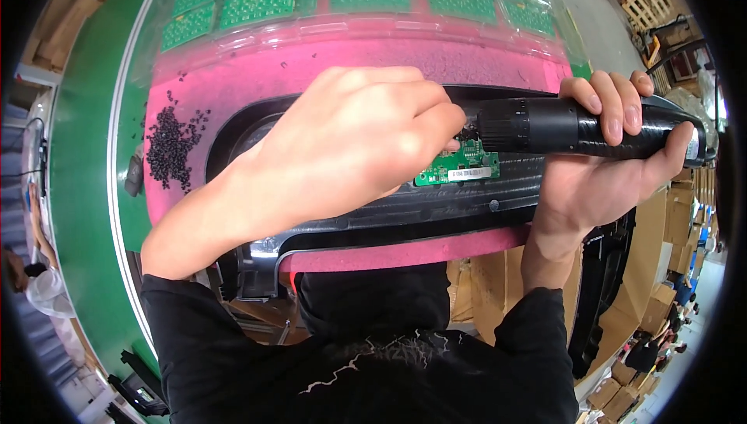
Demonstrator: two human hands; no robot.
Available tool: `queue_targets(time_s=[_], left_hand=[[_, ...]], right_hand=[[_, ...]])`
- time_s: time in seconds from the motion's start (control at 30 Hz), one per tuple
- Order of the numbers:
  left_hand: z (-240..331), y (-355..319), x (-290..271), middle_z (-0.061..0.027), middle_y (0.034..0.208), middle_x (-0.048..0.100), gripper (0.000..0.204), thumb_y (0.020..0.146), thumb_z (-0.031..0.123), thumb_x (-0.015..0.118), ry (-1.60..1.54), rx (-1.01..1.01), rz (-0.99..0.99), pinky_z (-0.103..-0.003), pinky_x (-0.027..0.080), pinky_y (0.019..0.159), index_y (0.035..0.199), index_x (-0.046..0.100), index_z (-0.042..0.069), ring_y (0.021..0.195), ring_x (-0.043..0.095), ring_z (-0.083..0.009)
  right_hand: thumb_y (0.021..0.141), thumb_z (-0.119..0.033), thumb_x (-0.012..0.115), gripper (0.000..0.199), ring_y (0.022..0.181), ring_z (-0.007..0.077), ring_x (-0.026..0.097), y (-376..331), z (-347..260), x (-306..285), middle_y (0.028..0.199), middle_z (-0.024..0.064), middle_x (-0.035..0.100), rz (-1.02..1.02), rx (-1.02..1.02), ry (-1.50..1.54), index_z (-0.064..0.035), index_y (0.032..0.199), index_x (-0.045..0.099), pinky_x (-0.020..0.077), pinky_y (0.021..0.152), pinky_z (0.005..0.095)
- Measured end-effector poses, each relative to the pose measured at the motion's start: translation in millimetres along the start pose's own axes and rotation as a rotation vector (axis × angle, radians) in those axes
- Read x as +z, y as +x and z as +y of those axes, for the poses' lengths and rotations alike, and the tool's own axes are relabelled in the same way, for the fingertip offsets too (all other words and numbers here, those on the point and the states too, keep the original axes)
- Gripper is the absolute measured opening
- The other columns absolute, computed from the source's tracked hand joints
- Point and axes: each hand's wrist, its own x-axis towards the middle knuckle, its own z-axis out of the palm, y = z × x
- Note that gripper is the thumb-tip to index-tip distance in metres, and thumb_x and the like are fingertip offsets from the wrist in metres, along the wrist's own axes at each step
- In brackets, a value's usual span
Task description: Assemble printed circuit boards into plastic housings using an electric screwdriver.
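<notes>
Circuit board (pixel 457 175) inside black housing (pixel 405 210), on pink mat (pixel 257 64). Step, judged: screw-driving. Right hand (pixel 595 171): fingers wrapped round power driver (pixel 552 124). Left hand (pixel 373 132): fingers curled at driver's nose; grip hidden, cannot tell. Next calls for steady alignment. Housing rim confines; mat open beyond far rim.

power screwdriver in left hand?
No, the black power screwdriver is gripped by the right hand.

A wooden pallet (pixel 648 1) sits upper right, cardboard boxes (pixel 678 218) lower right, a white container (pixel 51 295) far left.
</notes>
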Motion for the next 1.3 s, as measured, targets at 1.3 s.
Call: queue_targets(time_s=[1.3], left_hand=[[-18.1, -11.9, -10.4, -0.0173, 0.080, 0.057, 0.015, 0.086, 0.012, 0.060, 0.049, -0.265, 0.052, -0.044, 0.047, 0.070, 0.082, 0.056, -0.002, 0.081, 0.057, -0.0369]], right_hand=[[0.084, -0.023, 0.070, 0.045, 0.060, 0.0144, 0.049, -13.9, 45.2, 25.9, 0.075, 0.0049, 0.050, -0.302, 0.031, -0.620, -0.0046, 0.115, 0.042, 0.0450, 0.065, 0.0332]])
